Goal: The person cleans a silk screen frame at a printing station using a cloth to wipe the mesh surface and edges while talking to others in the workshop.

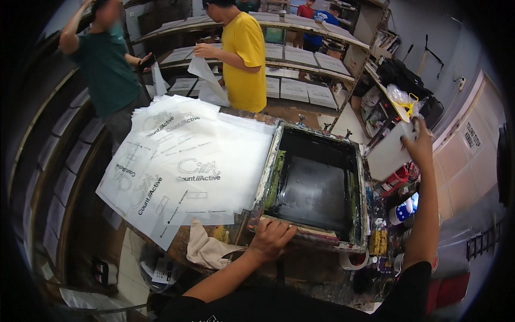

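- At the near rim of the screen frame (268,166), the fingers of the left hand (272,240) are curled over the edge, left of its middle.
- To the right of the frame, a pale sheet (387,153) appears to be pinched by the fingers of the right hand (420,145) near its upper right corner; it is held slanting, its long axis rising to the right.
- From the right fingers, the frame lies to the left and nearer the body, apart from them; the left hand is the nearer one, being in contact with it.
- Within the frame, a dark, glossy mesh (316,185) is enclosed, black smears being spread along its borders.
- Just left of the frame, printed sheets (182,161) are fanned in a loose pile on the bench (234,231), and a beige cloth (206,247) is left crumpled at the near edge.
- Beyond the near right corner, a tape roll (354,267) and a yellow block (379,241) are set.
- Farther right, a red container (394,180) and a blue-and-white container (398,213) are crowded together; their contents cannot be told.
- Across the bench, a translucent sheet (206,75) is held by a person in yellow (244,59), and racks (316,78) are filled with flat sheets.
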The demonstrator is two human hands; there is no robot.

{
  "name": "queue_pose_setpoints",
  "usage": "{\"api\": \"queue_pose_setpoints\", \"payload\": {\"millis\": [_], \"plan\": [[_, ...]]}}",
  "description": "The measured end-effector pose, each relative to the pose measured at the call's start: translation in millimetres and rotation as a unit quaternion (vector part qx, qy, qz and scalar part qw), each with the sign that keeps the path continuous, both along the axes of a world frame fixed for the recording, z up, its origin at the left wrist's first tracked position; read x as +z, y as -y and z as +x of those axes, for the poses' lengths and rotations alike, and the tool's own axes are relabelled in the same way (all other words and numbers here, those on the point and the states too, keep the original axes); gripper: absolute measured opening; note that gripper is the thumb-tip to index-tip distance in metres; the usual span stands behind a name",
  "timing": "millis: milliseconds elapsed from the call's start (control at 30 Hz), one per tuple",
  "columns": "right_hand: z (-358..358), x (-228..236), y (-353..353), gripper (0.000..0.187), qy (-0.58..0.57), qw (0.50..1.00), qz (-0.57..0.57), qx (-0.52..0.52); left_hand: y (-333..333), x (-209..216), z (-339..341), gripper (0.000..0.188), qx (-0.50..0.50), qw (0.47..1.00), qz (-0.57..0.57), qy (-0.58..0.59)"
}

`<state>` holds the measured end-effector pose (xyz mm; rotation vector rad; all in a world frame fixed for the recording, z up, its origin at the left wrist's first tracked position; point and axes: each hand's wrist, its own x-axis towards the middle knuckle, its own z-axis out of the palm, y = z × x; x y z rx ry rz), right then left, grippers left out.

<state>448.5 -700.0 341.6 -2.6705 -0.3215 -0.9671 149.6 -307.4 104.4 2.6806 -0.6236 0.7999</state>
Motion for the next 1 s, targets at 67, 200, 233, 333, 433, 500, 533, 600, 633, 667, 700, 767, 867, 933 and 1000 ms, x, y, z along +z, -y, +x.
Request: {"api": "queue_pose_setpoints", "payload": {"millis": [67, 200, 233, 333, 433, 500, 533, 600, 633, 667, 700, 767, 867, 933, 1000], "plan": [[-1, 10, -18, 0.071, -0.054, 0.978, 0.193, 0.061, -4, 0, -3, 0.063, 0.013, 1.0, 0.013, -0.003], [49, -61, 15, 0.036, -0.163, 0.808, 0.547, 0.142, 4, 7, 1, 0.06, 0.0, 1.0, -0.002, 0.011], [63, -89, 20, 0.029, -0.174, 0.704, 0.676, 0.13, 8, 8, 4, 0.059, -0.006, 1.0, -0.01, 0.018], [64, -133, -84, 0.03, -0.236, 0.455, 0.838, 0.185, 1, 5, 1, 0.058, 0.014, 1.0, 0.0, 0.018], [67, -158, -141, 0.03, -0.195, 0.297, 0.913, 0.202, 2, 3, 4, 0.061, 0.011, 1.0, 0.007, 0.02], [67, -168, -160, 0.028, -0.205, 0.248, 0.925, 0.204, 2, 0, 5, 0.062, 0.006, 1.0, 0.013, 0.021], [75, -181, -147, 0.028, -0.191, 0.249, 0.926, 0.209, 8, 1, 8, 0.063, -0.003, 1.0, 0.005, 0.021], [56, -177, -198, 0.027, -0.156, 0.245, 0.941, 0.171, 1, -2, 4, 0.065, 0.016, 1.0, 0.007, 0.008], [49, -172, -209, 0.027, -0.158, 0.245, 0.943, 0.163, 0, -2, 2, 0.065, 0.021, 1.0, 0.01, -0.001], [48, -174, -213, 0.027, -0.158, 0.233, 0.944, 0.171, 1, -3, 1, 0.065, 0.021, 1.0, 0.012, -0.01], [46, -175, -215, 0.027, -0.157, 0.221, 0.946, 0.179, 1, -4, 1, 0.065, 0.021, 1.0, 0.013, -0.019], [48, -177, -216, 0.028, -0.162, 0.184, 0.952, 0.183, 2, -1, 1, 0.064, 0.019, 0.999, 0.022, -0.02], [48, -180, -216, 0.029, -0.141, 0.188, 0.949, 0.211, 3, 3, 4, 0.063, 0.008, 0.999, 0.024, -0.025], [41, -172, -226, 0.027, -0.159, 0.21, 0.947, 0.182, 3, 2, 3, 0.063, 0.009, 1.0, 0.02, -0.021], [39, -168, -228, 0.027, -0.162, 0.212, 0.949, 0.169, 4, 0, 5, 0.064, 0.011, 1.0, 0.011, -0.001]]}}
